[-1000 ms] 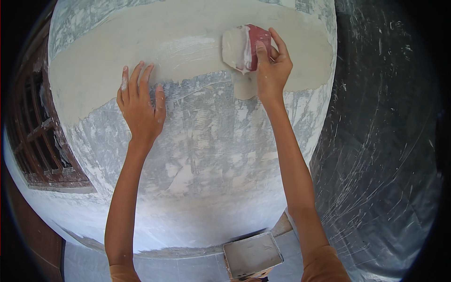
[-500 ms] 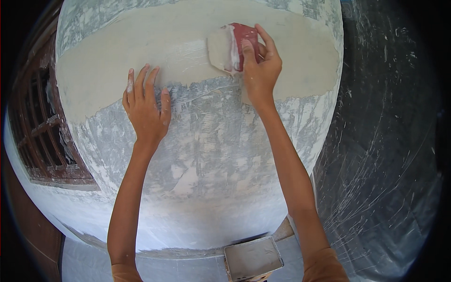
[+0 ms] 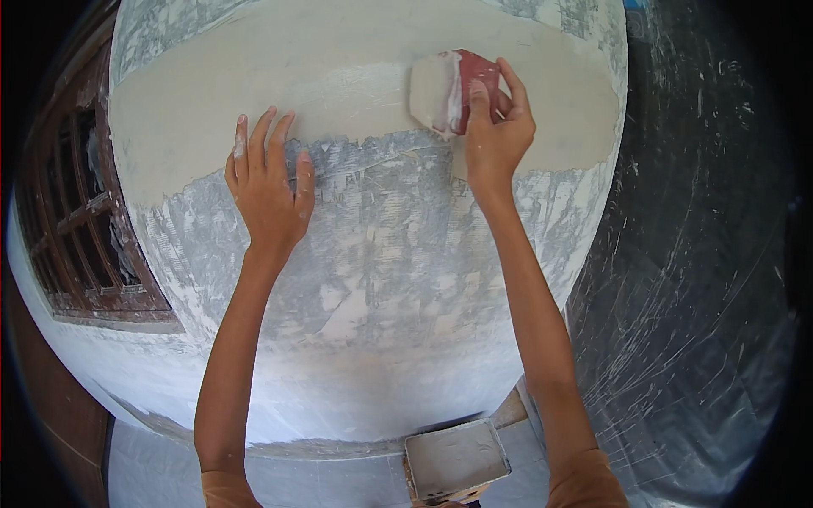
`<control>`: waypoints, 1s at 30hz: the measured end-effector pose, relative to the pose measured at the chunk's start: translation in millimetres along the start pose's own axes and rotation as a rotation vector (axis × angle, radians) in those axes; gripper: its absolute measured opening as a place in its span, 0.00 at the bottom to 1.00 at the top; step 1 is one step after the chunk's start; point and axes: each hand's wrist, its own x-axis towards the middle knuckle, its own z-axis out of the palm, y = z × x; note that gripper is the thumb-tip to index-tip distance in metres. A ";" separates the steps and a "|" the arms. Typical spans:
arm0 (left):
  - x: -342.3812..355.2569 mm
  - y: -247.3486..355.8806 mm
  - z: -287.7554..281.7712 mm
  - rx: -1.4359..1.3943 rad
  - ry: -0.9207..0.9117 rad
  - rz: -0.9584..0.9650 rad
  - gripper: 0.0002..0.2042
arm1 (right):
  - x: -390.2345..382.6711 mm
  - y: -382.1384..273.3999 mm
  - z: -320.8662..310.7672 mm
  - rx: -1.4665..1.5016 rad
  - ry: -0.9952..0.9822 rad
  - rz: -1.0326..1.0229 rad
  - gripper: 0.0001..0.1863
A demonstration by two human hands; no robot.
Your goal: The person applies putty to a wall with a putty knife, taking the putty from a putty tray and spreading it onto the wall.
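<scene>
My right hand point(image 3: 501, 135) grips a red scraper point(image 3: 479, 71), thumb on its near face and fingers behind. Pale putty coats the scraper's left part, and the tool lies against the wall point(image 3: 389, 254). A wide band of wet beige putty point(image 3: 339, 85) runs across the upper wall, with a ragged lower edge over the grey, streaked surface. To the left, my left hand point(image 3: 269, 190) has its fingers spread at that lower edge, holding nothing. Its fingertips reach onto the band, and white smears mark the fingers. Whether its palm touches the wall I cannot tell.
A rectangular container point(image 3: 457, 460) of pale putty stands at the wall's foot. On the left is a brown barred wooden window point(image 3: 85, 220). Dark plastic sheeting point(image 3: 686, 296), spattered white, hangs on the right. Grey floor tiles point(image 3: 339, 481) show below.
My right hand and the scraper have moved right along the putty band. The left hand stays spread in nearly the same place. The view has shifted slightly.
</scene>
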 end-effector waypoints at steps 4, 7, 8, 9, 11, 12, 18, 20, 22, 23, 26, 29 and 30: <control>3.8 8.0 -2.2 -0.020 -0.003 0.004 0.22 | -45.1 3.7 54.6 0.106 -0.198 0.016 0.20; 3.4 5.1 -4.8 -0.009 0.009 0.007 0.22 | -43.7 12.9 47.6 0.028 -0.178 0.048 0.20; 2.5 1.2 -6.5 0.006 0.009 0.008 0.22 | -34.6 18.6 31.2 0.028 -0.144 0.076 0.20; 2.7 1.6 -8.2 0.011 0.011 0.010 0.22 | -21.4 21.1 9.1 -0.022 -0.106 0.040 0.21; 0.1 -3.9 -10.7 0.035 0.001 0.003 0.22 | 2.3 29.6 -35.1 -0.048 -0.001 0.064 0.22; 0.5 -6.2 -10.9 0.051 -0.004 0.003 0.22 | 13.0 29.3 -57.2 -0.078 0.043 0.054 0.22; 5.8 10.2 0.8 -0.007 0.004 0.001 0.22 | 14.4 8.4 -59.8 -0.039 0.112 0.040 0.23; 12.0 21.1 -0.9 -0.020 0.009 0.014 0.22 | -4.0 10.7 -24.4 0.031 -0.043 0.006 0.22; 11.4 25.6 4.0 -0.028 0.005 0.022 0.22 | -25.5 5.8 3.5 0.068 -0.196 0.161 0.22; 12.0 27.5 6.5 -0.023 -0.001 0.023 0.22 | -26.7 18.0 7.3 0.030 -0.167 0.090 0.22; 10.1 25.1 3.5 -0.004 -0.011 0.027 0.22 | -8.6 32.3 -28.9 0.001 -0.057 0.071 0.22; 9.3 19.3 -0.3 0.024 -0.006 0.020 0.22 | 21.5 46.6 -94.9 -0.081 0.113 0.022 0.22; 10.1 20.0 0.4 0.022 -0.004 0.018 0.22 | 30.1 42.8 -110.1 -0.104 0.178 0.035 0.23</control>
